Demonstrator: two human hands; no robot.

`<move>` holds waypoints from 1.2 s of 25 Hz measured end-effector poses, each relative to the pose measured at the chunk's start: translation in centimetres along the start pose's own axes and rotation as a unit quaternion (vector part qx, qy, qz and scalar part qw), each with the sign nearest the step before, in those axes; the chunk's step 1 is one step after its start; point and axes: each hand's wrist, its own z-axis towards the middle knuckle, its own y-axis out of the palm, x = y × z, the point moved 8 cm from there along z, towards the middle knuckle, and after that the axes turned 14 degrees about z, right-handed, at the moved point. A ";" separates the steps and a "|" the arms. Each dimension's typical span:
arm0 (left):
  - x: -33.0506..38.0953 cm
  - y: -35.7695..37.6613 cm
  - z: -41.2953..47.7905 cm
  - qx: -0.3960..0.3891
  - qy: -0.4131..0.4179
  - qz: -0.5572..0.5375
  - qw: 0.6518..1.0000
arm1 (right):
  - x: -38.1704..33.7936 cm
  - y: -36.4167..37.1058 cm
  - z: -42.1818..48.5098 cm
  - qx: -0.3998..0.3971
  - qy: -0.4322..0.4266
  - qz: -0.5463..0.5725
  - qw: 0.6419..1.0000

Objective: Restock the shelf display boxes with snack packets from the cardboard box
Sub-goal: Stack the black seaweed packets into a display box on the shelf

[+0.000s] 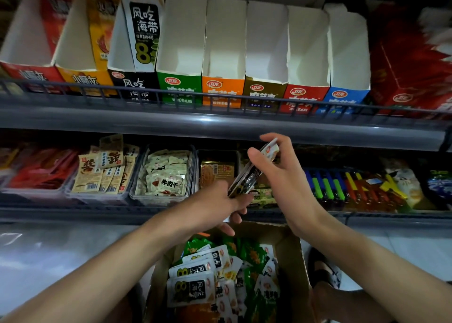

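A stack of black-and-white snack packets [252,173] is held edge-on between both hands, above the cardboard box [294,261]. My right hand [276,175] grips the stack's upper part. My left hand [220,202] holds its lower end. The cardboard box below holds several black-and-white and green packets [193,286]. On the upper shelf stands a row of display boxes with white insides: a black one [133,81], then green [179,85], orange [222,87], brown [265,92], red [304,96] and blue [344,100]. Their insides look bare.
A wire rail [220,97] runs along the upper shelf's front. Red and yellow display boxes [31,73] stand at the far left, a large red carton [411,78] at the right. The lower shelf holds clear trays of packets [163,173] and coloured lighters [342,185]. A sandalled foot [325,269] is beside the box.
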 end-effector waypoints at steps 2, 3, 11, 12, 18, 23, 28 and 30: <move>0.4 -0.2 -0.2 0.009 0.006 -0.008 1.000 | -0.2 0.0 0.0 0.016 -0.010 0.007 1.000; 0.7 -0.4 -0.3 0.014 0.014 -0.011 1.000 | -0.3 0.0 0.0 0.026 -0.018 0.008 0.999; 0.6 -0.8 0.5 0.077 0.031 0.158 0.984 | 0.4 0.3 -0.5 0.030 -0.024 -0.015 0.999; 0.7 -0.9 0.5 0.077 0.035 0.165 0.983 | 0.5 0.3 -0.5 0.026 -0.022 -0.022 0.999; 0.4 -1.2 0.5 0.067 0.039 0.152 0.985 | 0.3 0.4 -0.2 0.014 -0.012 -0.042 0.999; 1.5 -3.3 -0.2 0.065 0.075 0.099 0.990 | -2.9 0.4 0.3 -0.037 -0.064 -0.005 0.997; 4.1 -5.5 -2.5 -0.041 0.129 -0.036 0.990 | -5.5 0.2 1.5 -0.039 -0.038 0.099 0.994; 5.1 -6.5 -3.6 -0.074 0.151 -0.059 0.984 | -6.6 1.5 2.1 -0.073 -0.021 0.114 0.991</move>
